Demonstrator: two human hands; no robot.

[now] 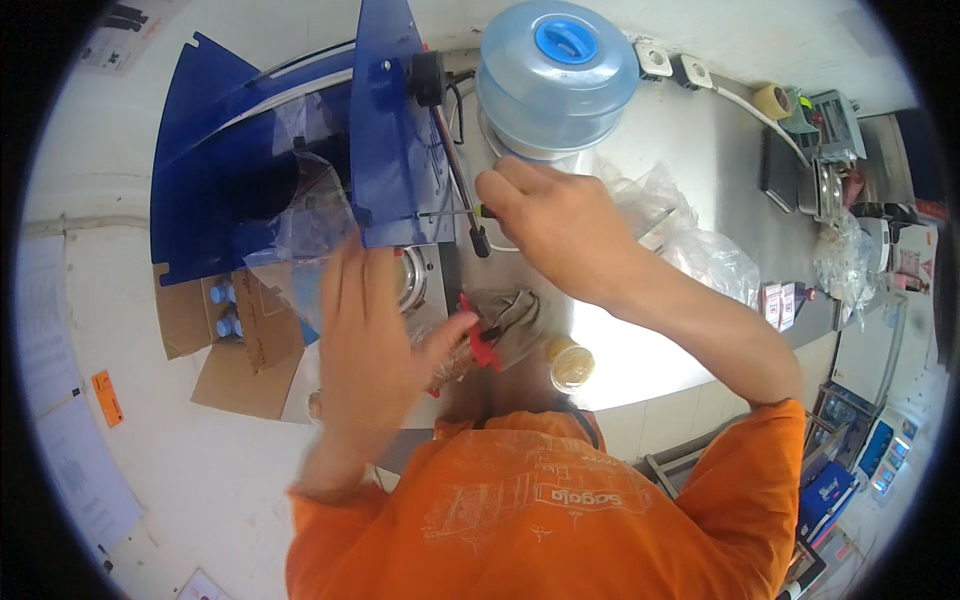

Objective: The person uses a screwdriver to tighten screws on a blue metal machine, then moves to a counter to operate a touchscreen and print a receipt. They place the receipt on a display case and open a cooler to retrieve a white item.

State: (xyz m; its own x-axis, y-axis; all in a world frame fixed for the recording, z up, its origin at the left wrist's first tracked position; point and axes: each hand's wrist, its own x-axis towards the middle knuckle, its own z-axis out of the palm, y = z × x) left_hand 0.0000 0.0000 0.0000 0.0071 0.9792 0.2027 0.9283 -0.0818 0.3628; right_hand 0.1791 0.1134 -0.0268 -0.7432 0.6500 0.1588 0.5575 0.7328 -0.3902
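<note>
Worktop: shiny, pale metal surface (640,345), seen in the head view; its front edge is curved by the lens and runs past the wearer's body.
Room for moving: below the right forearm, a bright stretch is left between a clear cup with yellowish contents (572,368) and the small cartons; at the left, the right-angled sides of the work are crowded by a brown cardboard box (250,382).
Blue casing: dark-blue sheet-metal housing (385,130), stood at the upper left, its near panel ending just above the left hand; a metal rod with black ends (456,165) is seen beside it.
Right hand: a thin screwdriver with a yellow-green handle (484,212) is gripped by the right hand (565,225), its shaft pointed at the panel's lower part; whether the tip is seated cannot be told.
Left hand: nothing is seen grasped by the left hand (365,310), blurred, fingers extended at the panel's lower edge; contact cannot be told.
Counts: one translucent blue water jug (555,100); two white wall sockets (654,60); two blue-capped bottles (224,293) in the box; two small white-and-red cartons (771,303).
Labels: pale print is borne by the orange shirt (620,540); one orange sticker (106,398) is fixed at the left.
</note>
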